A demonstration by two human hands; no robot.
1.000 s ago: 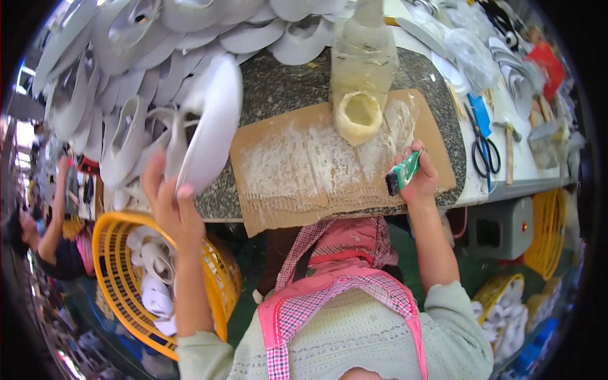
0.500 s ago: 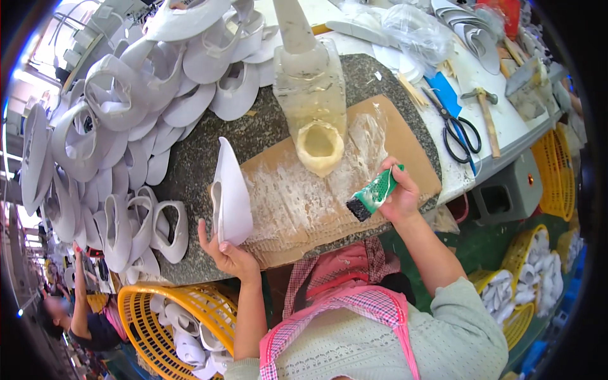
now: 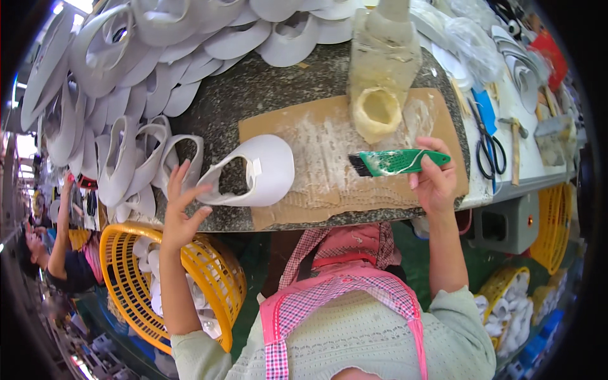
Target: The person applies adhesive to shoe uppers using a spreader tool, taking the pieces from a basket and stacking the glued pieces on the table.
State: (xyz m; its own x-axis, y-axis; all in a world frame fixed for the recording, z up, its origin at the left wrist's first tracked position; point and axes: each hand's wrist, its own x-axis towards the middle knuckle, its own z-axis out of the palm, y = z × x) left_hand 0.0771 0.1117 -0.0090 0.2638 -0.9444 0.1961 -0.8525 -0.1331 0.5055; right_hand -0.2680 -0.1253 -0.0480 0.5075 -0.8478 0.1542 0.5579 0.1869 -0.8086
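A white shoe upper (image 3: 273, 176) with a rounded toe and an oval opening lies partly on the glue-smeared cardboard (image 3: 316, 183), its toe to the right. At its back end my left hand (image 3: 181, 212) is open, fingers spread; one fingertip overlaps the edge, and I cannot tell whether it touches. My right hand (image 3: 437, 183) holds a green-handled brush (image 3: 396, 162) above the cardboard, its black bristles pointing left. Whitish residue clings to the handle. Beyond the brush is a cloudy plastic container (image 3: 383, 69) with a crusted, yellowish round mouth facing me.
White uppers (image 3: 149, 63) are heaped along the left and far side. A yellow basket (image 3: 215, 278) with white pieces stands below my left arm. At right are scissors (image 3: 487, 152), a hammer (image 3: 516, 152) and a grey stool (image 3: 506, 215). Another person (image 3: 60, 259) is at far left.
The upper has gone from upright in my left hand to lying down, and that hand has spread its fingers and moved left. The brush has swung level. The whole view has shifted.
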